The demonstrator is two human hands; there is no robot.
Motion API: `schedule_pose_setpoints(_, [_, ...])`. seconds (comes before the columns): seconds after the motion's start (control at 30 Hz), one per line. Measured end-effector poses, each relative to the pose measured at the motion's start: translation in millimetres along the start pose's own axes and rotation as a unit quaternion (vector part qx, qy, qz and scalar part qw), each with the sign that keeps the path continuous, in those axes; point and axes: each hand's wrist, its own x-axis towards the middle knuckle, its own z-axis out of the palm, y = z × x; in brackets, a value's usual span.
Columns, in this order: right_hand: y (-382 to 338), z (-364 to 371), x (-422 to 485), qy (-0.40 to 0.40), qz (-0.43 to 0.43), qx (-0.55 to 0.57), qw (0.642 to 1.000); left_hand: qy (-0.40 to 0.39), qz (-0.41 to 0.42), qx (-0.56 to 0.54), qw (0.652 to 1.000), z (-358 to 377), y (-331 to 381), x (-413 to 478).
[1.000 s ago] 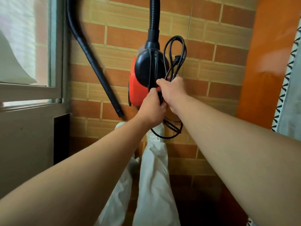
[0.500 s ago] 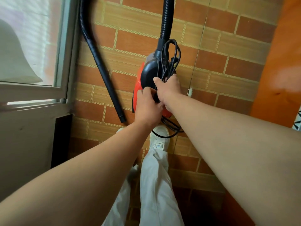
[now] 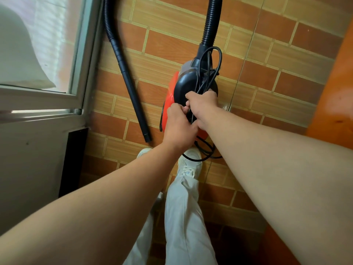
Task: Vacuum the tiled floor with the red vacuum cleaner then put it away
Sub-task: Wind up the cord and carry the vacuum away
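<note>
The red and black vacuum cleaner is held over the brown tiled floor in front of me. My left hand grips its body near the handle. My right hand grips the coiled black power cord against the top of the body. Loops of cord stick out above and hang below my hands. A ribbed black hose runs up from the body and out of view, and its rigid black tube comes down on the left, ending near the floor.
A window frame and a grey wall panel stand on the left. An orange wooden surface borders the right. My white trouser leg and white shoes are below the vacuum.
The vacuum with both hands on it has come lower and a little right relative to the floor. The cord loops now lie tighter against the top of the body.
</note>
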Motion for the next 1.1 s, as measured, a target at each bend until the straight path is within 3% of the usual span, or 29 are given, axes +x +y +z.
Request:
schedule_pose_setpoints(0.2, [7.3, 17.4, 4.0, 0.062, -0.031, 0.005, 0.998, -0.049, -0.022, -0.085, 0.995, -41.5, -22.6, -8.6])
schedule_pose_setpoints(0.37, [8.7, 27.7, 7.2, 0.134, -0.071, -0.038, 0.988, 0.019, -0.106, 0.040, 0.993, -67.8, -89.4, 26.6])
schedule_pose_setpoints(0.47, [14.2, 30.2, 18.8, 0.180, -0.090, -0.065, 0.977, -0.017, -0.143, 0.129, 0.981, -69.2, -128.2, 55.4])
schedule_pose_setpoints(0.6, [18.9, 36.1, 29.4, 0.219, -0.102, -0.080, 0.967, -0.071, -0.174, 0.155, 0.970, -63.1, -163.1, 91.9])
schedule_pose_setpoints(0.93, [22.9, 40.0, 37.9, 0.259, -0.119, -0.107, 0.953, -0.113, -0.203, 0.210, 0.950, -49.2, -194.4, 126.8])
schedule_pose_setpoints(1.1, [23.5, 42.7, 38.3, 0.264, -0.115, -0.115, 0.951, -0.099, -0.148, 0.226, 0.958, -62.3, -189.8, 119.6])
